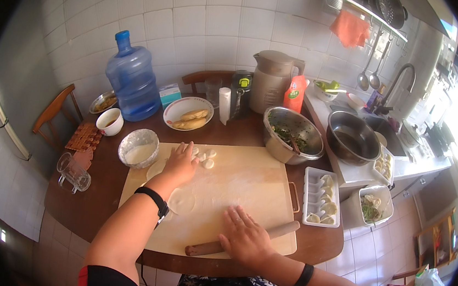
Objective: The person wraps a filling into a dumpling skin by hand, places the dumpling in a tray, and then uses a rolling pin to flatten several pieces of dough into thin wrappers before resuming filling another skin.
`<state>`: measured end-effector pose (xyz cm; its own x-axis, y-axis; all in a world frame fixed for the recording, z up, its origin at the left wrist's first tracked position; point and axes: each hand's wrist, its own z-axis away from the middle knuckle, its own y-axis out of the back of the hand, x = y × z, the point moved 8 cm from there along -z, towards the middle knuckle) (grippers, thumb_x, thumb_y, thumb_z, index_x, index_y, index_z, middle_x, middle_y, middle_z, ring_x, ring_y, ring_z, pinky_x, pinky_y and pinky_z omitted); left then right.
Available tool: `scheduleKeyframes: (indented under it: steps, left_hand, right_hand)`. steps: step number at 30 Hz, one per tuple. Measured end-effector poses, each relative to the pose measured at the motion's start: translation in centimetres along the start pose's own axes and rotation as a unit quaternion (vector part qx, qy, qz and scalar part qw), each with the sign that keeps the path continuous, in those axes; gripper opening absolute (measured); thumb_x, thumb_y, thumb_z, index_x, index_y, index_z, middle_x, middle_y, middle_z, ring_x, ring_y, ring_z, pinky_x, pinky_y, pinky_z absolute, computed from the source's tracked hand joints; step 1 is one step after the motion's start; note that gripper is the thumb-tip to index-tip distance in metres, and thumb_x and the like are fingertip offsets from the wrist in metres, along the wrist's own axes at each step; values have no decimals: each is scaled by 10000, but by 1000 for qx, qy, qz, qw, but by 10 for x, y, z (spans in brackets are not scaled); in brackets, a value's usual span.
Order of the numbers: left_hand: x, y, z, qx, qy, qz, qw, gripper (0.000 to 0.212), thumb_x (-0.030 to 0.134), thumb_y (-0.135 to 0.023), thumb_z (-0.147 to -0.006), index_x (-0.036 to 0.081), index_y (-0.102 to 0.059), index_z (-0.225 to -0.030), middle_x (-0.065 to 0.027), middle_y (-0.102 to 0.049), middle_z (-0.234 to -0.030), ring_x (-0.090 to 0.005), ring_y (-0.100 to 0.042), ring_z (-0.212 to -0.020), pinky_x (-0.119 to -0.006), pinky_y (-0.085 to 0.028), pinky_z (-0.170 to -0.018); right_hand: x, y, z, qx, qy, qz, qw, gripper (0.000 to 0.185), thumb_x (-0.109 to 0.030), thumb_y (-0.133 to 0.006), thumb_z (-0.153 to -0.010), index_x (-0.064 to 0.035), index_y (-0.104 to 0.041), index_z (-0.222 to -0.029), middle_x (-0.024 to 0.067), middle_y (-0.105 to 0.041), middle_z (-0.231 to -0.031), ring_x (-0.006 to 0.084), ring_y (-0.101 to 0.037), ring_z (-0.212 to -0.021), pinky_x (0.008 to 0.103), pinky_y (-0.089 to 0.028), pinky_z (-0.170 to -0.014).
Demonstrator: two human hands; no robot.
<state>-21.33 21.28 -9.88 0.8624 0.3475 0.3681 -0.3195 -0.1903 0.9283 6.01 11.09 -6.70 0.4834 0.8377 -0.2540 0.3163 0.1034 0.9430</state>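
On a wooden board [258, 179] my left hand [182, 164] reaches over the far part, its fingers spread beside several small dough pieces [208, 164]. Whatever is under its fingertips is hidden. A rolled dough wrapper [182, 202] lies flat near my left wrist; another wrapper [153, 170] shows partly behind the forearm. My right hand [245, 235] rests palm down across a wooden rolling pin [286, 230] at the board's near edge, with the fingers stretched past it. A bowl of white flour [138, 153] stands left of my left hand.
Right of the board sit a metal bowl of chopped green filling [292, 138] and a white tray [310, 184] holding dumplings [329, 208]. Behind are a plate [169, 114] of browned food, a blue water jug [133, 80] and a pitcher [271, 85]. A glass mug [75, 174] stands left.
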Motion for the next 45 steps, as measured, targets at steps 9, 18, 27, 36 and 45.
scheduleKeyframes:
  steps: [9, 18, 27, 36, 45]
  left_hand:
    - [75, -36, 21, -98, -115, -68, 986, 572, 485, -460, -1021, 324, -370, -1563, -111, -189, -1681, -505, -163, -1501, -637, -186, -1196]
    - [94, 16, 61, 80, -293, 202, 931, 357, 114, -640, -927, 66, -591, -1278, -217, -587, -1308, -398, -547, -1236, -413, -472, -1027]
    - [47, 20, 118, -92, -127, 96, 983, 105, 44, -656, -873, 44, -613, -969, -177, -615, -1021, -379, -612, -991, -458, -507, -859]
    - [57, 27, 97, -6, -272, 81, 959, 264, 65, -615, -915, 22, -608, -1175, -216, -592, -1217, -397, -557, -1176, -450, -461, -1005]
    - [101, -16, 181, -163, -390, 71, 903, 567, 320, -538, -1045, 7, -416, -1502, -201, -347, -1599, -345, -349, -1474, -445, -308, -1192]
  right_hand:
    - [5, 10, 2, 8, 8, -18, 1000, 584, -403, -513, -1008, 55, -544, -1369, 251, -485, -1488, 374, -433, -1418, 434, -337, -1185]
    - [14, 34, 9, 105, 0, 21, 994, 306, -383, -611, -934, -77, -631, -927, 97, -581, -942, 274, -568, -944, 392, -471, -848]
    - [17, 26, 10, 50, -20, 30, 998, 223, -327, -616, -912, -112, -608, -853, 60, -578, -850, 260, -579, -878, 408, -464, -778]
    - [13, 19, 3, 53, -3, 21, 998, 217, -312, -600, -923, -109, -601, -847, 70, -576, -840, 269, -589, -860, 425, -479, -776]
    - [11, 21, 5, 63, 15, 9, 998, 198, -294, -619, -908, -115, -608, -826, 66, -576, -837, 268, -588, -844, 411, -479, -768]
